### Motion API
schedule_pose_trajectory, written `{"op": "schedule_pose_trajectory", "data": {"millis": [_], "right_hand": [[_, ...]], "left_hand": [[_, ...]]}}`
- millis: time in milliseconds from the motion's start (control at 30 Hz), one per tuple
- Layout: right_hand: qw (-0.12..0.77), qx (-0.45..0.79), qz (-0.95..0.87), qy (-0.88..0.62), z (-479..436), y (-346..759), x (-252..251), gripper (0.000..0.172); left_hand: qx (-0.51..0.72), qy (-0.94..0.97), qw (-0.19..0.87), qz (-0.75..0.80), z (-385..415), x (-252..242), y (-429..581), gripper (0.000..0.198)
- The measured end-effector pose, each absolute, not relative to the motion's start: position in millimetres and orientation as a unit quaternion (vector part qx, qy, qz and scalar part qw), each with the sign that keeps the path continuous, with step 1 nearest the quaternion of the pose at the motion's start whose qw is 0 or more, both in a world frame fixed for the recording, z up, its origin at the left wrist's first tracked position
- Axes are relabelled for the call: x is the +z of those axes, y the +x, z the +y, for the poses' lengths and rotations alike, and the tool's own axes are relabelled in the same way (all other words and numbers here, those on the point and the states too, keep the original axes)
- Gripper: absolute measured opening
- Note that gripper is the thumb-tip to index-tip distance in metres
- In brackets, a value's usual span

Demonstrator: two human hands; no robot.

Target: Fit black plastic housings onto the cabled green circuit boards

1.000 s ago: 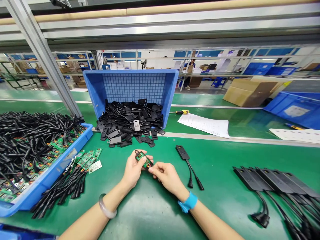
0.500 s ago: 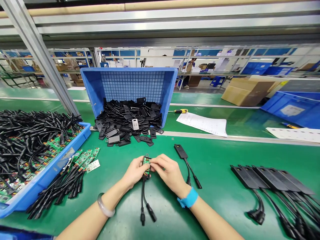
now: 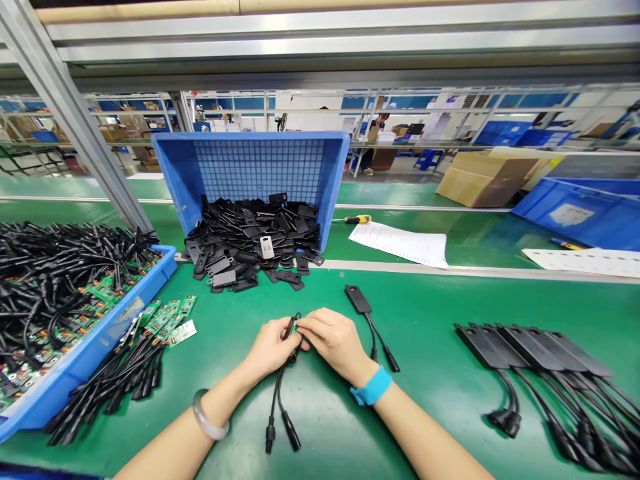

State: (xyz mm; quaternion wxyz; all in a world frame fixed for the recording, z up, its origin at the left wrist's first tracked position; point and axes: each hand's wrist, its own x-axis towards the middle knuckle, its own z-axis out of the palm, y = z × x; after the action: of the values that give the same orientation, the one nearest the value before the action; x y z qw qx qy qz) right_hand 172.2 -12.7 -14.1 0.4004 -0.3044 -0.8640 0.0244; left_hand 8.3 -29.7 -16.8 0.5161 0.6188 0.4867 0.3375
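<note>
Between my hands is a green circuit board in a black plastic case, its two black cables hanging down towards me and ending in connectors. My left hand is closed round the left side of the case. From the right, the fingers of my right hand pinch at the board and the case edge; they cover part of it. A black case with two cables lies on the green table just beyond my right hand.
A tipped blue crate spills black case parts. Left, a blue tray holds cabled boards, with more boards beside it. Black cased units lie in a row at right. Farther back are a screwdriver and paper.
The case in my hands has turned onto its edge, so less of the board shows. Its hanging cables have swung slightly left. The whole view has shifted a little.
</note>
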Motion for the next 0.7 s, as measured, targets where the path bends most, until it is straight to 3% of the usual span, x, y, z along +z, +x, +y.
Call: {"op": "schedule_pose_trajectory", "data": {"millis": [233,400,500,567,700], "right_hand": [[0.398,0.053,-0.864,-0.305,-10.0,175.3,-15.7,0.022],[0.320,-0.003,-0.898,-0.301,-10.0,174.8,-11.5,0.026],[0.256,-0.042,-0.912,-0.316,-12.8,170.8,-7.2,0.027],[0.229,0.006,-0.914,-0.334,-9.0,170.4,-2.8,0.022],[0.163,0.096,-0.856,-0.481,30.7,187.0,6.6,0.015]], "left_hand": [[0.306,0.662,0.464,0.502,-29.5,-16.7,7.3,0.016],[0.281,0.674,0.453,0.511,-29.4,-17.0,6.9,0.016],[0.282,0.641,0.509,0.501,-27.4,-16.2,6.8,0.013],[0.301,0.580,0.569,0.499,-24.9,-15.3,6.3,0.014],[0.375,0.459,0.633,0.497,-21.4,-12.4,4.6,0.035]]}}
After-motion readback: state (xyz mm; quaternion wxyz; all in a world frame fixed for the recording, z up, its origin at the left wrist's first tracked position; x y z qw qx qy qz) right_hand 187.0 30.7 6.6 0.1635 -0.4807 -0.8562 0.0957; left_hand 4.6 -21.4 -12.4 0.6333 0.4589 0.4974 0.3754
